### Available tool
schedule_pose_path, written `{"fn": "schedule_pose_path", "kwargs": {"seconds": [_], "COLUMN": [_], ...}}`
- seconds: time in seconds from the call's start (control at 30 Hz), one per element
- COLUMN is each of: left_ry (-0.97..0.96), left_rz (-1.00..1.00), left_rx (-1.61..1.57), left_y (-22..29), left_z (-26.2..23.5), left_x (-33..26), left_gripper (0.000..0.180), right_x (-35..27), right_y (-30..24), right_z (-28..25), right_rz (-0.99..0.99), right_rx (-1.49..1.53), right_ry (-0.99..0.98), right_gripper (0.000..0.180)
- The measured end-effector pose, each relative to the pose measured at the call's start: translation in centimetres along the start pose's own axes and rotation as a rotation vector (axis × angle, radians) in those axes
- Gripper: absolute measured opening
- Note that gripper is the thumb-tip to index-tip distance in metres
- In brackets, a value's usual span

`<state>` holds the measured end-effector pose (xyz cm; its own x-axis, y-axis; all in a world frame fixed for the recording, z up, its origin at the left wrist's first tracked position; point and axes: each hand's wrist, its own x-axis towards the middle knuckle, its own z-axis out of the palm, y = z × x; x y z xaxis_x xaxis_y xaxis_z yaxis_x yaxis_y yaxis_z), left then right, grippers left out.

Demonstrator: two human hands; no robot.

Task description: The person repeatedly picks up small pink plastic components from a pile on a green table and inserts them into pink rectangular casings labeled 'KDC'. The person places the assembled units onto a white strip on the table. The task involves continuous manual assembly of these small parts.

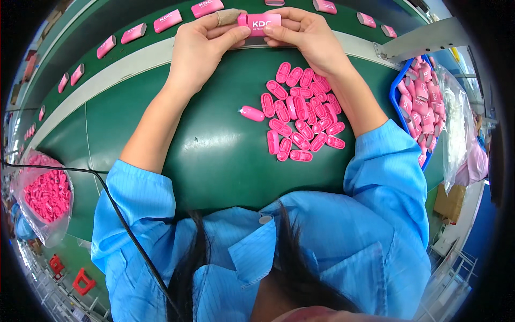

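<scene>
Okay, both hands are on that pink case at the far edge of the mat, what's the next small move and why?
Probably set the pink case onto the conveyor belt just beyond it. The left hand and right hand pinch it at its two ends, right beside a spaced row of similar pink cases lying on the belt, while the small pink caps lie untouched on the green mat.

Two hands, left (201, 45) and right (308, 35), up at twelve o'clock, one pink case (259, 24) between them. On the belt (107, 70) beyond, I count about fourteen more pink cases (167, 20), running from nine o'clock round to one; the far ones are too small to be sure. On the counter (214, 150), roughly two dozen pink caps (300, 110) in a pile, plus one lone cap (251, 113) beside it. One blue bin (398, 102) at three o'clock, contents uncountable. One clear bag (43, 196) of pink pieces at eight o'clock.
</scene>
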<state>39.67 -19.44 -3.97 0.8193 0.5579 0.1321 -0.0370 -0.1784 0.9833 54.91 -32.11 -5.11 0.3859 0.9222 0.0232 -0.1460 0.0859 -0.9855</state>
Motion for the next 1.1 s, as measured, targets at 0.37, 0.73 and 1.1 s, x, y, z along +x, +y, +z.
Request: {"fn": "schedule_pose_path", "kwargs": {"seconds": [0.37,0.73,1.1], "left_ry": [0.121,0.112,-0.382], "left_rz": [0.213,0.295,0.242], "left_rx": [0.193,0.746,0.975], "left_y": [0.3,0.9,4.1], "left_z": [1.2,-0.9,0.9], "left_x": [-1.6,-0.5,-9.4], "left_gripper": [0.035,0.083,0.023], "right_x": [-0.7,5.7,8.8], "right_y": [-0.2,1.1,-1.7], "right_z": [1.0,2.1,1.4], "right_rz": [-0.146,-0.042,-0.207], "right_rx": [-0.222,-0.222,-1.39], "right_ry": [0.092,0.02,0.421], "right_gripper": [0.035,0.02,0.037]}}
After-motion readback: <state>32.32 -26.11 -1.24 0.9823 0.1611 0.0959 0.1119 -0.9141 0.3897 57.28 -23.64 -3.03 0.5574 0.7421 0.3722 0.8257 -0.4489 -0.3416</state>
